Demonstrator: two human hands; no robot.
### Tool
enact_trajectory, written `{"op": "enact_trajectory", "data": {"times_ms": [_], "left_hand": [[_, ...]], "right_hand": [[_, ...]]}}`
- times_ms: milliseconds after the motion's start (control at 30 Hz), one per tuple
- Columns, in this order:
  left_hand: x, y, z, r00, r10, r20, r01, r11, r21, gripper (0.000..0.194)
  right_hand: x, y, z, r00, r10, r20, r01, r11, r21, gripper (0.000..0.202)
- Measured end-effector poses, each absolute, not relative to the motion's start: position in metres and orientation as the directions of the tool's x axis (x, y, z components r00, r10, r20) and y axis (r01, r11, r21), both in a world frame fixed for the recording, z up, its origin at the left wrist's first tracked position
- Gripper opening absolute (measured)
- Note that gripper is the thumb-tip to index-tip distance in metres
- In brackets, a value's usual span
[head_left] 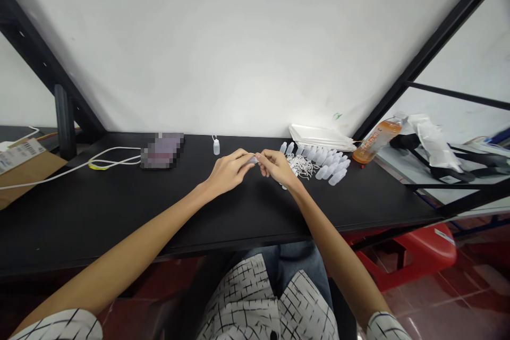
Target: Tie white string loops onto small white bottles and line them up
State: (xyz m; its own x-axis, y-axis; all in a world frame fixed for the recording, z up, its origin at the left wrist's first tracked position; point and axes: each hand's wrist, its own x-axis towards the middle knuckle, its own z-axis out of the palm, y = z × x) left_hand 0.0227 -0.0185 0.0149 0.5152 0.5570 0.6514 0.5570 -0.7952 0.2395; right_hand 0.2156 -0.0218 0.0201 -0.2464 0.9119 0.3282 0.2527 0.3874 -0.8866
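My left hand (233, 170) grips a small translucent plastic bottle (252, 160) over the middle of the table, its fingers covering most of it. The fingertips of my right hand (274, 166) pinch the bottle's other end; whether a small part sits between them is hidden. Close beside my right hand lies a pile of thin white loops and caps (303, 167). Behind and right of that pile, several similar small bottles (327, 159) lie in rows. One little bottle with a looped cap (216, 146) stands upright to the left, beyond my left hand.
A stack of white sheets or trays (321, 137) lies by the wall. An orange drink bottle (376, 141) leans at the right frame. A blurred-out flat device (162, 150), a white cable (115, 150) and a brown cardboard package (30, 170) lie leftward. A red stool (422, 252) stands below.
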Motion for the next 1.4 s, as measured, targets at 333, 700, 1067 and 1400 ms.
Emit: {"op": "enact_trajectory", "data": {"times_ms": [333, 700, 1067, 1400], "left_hand": [[0.0252, -0.0202, 0.0227, 0.492, 0.671, 0.554, 0.464, -0.741, 0.485, 0.025], [0.0284, -0.022, 0.0151, 0.48, 0.686, 0.547, 0.472, -0.728, 0.497, 0.023], [0.0304, -0.0251, 0.0226, 0.516, 0.74, 0.432, 0.379, -0.649, 0.66, 0.031], [0.0299, -0.0243, 0.0192, 0.494, 0.733, 0.469, 0.525, -0.681, 0.511, 0.027]], "right_hand": [[0.2131, -0.032, 0.0292, -0.196, 0.906, 0.376, 0.339, 0.422, -0.841, 0.054], [0.2164, -0.0231, 0.0199, -0.236, 0.923, 0.305, 0.386, 0.377, -0.842, 0.06], [0.2157, -0.0269, 0.0273, -0.249, 0.912, 0.327, 0.39, 0.404, -0.828, 0.062], [0.2163, -0.0268, 0.0246, -0.275, 0.923, 0.27, 0.407, 0.366, -0.837, 0.061]]}}
